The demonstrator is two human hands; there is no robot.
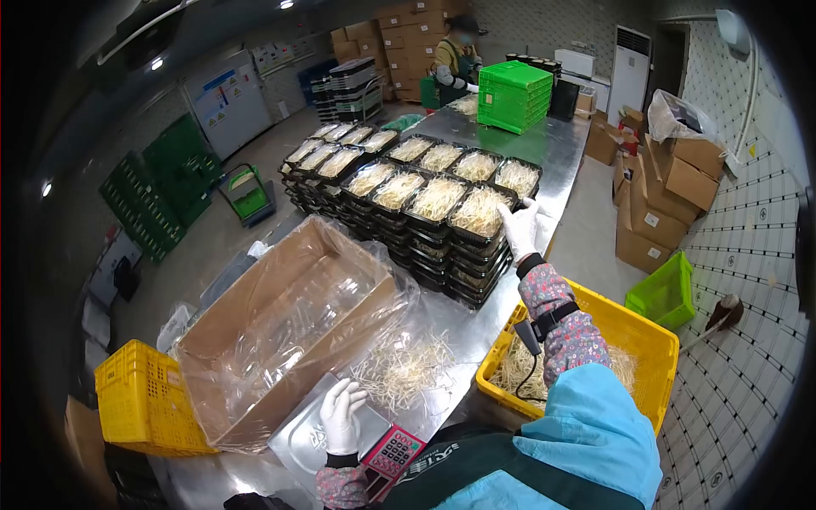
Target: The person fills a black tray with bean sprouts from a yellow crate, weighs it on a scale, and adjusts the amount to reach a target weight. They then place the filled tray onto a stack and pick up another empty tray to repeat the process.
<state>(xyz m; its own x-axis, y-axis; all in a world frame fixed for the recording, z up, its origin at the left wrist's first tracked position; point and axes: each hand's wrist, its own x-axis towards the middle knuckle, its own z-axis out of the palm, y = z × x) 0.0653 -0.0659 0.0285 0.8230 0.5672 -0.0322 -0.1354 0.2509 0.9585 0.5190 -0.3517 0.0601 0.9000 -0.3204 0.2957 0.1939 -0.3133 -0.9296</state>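
My right hand (521,229), in a white glove, reaches to the near right corner of the stacked black trays. Its fingers are apart and touch the rim of a top tray of bean sprouts (480,212). Over the metal plate of a weighing scale (310,433) is my left hand (342,416), also gloved, fingers spread and holding nothing. The scale's red keypad (393,455) shows beside that wrist. Loose bean sprouts (404,370) lie heaped on the steel table just beyond the scale.
A cardboard box (212,357) lined with clear plastic holds clear plastic pieces. A yellow crate (663,357) of sprouts is at my right, another yellow crate (144,395) at far left. A green crate (514,98) stands farther along the table, near a co-worker (455,64). Cardboard boxes (659,204) line the right.
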